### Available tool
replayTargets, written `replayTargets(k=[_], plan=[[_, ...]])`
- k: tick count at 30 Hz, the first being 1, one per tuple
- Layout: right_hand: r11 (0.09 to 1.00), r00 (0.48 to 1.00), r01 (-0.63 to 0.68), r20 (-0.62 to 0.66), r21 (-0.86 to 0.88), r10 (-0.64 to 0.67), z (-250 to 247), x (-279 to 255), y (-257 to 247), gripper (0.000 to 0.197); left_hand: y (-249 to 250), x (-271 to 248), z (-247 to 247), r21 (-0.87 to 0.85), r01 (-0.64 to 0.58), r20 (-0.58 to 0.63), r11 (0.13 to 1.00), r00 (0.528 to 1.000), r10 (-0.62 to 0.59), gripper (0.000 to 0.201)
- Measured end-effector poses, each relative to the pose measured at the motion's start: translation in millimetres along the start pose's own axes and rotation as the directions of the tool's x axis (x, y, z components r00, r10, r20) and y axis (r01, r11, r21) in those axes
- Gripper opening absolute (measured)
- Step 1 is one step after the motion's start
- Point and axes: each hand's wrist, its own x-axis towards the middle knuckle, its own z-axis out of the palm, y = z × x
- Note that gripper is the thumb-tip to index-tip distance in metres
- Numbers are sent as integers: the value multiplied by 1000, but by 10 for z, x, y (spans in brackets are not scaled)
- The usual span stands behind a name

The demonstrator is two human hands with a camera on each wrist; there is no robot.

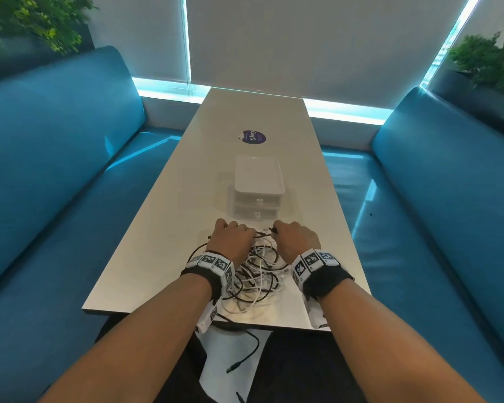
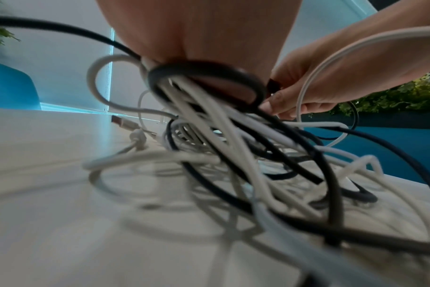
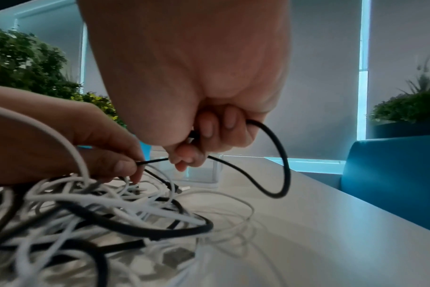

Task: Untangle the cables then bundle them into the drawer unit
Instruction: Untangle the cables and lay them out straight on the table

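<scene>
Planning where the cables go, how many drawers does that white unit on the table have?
2 drawers show on the drawer unit: the upper drawer and the lower drawer, stacked, both closed. None seems hidden.

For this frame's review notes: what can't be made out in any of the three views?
- Left hand fingertips: head view hides them behind its back; left wrist view, behind cable loops.
- How many cables form the tangle: strands overlap, and blur in both wrist views.
- Drawer unit contents: fronts too small in head view, mostly behind the right hand in right wrist view.
- Black cable: its far end is lost in the pile.
</scene>
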Motion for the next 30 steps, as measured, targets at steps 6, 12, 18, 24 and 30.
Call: replayTargets(k=[6, 12, 18, 24, 30], plan=[[992, 993, -119, -11, -32, 119, 22, -43, 162, 21, -34, 25, -24, -4, -5, 25, 1000, 1000, 5, 31], [981, 999, -53, 11, 184, 51, 30, -74, -117, 27, 8, 37, -79, 49, 31, 87, 998, 996, -36, 21], [971, 998, 4, 53, 238, -17, 39, -18, -254, 19, 27, 14, -98, 54, 15, 86, 998, 996, -20, 28], [991, 999, 32, 32, 133, -36, 29, 1, -142, 26, 38, -8, -92, 20, 29, 29, 999, 999, -29, 26], [997, 999, 33, 41, 63, -35, -30, -13, -25, 24, -2, -33, -94, 22, -2, 14, 1000, 1000, 1, 30]])
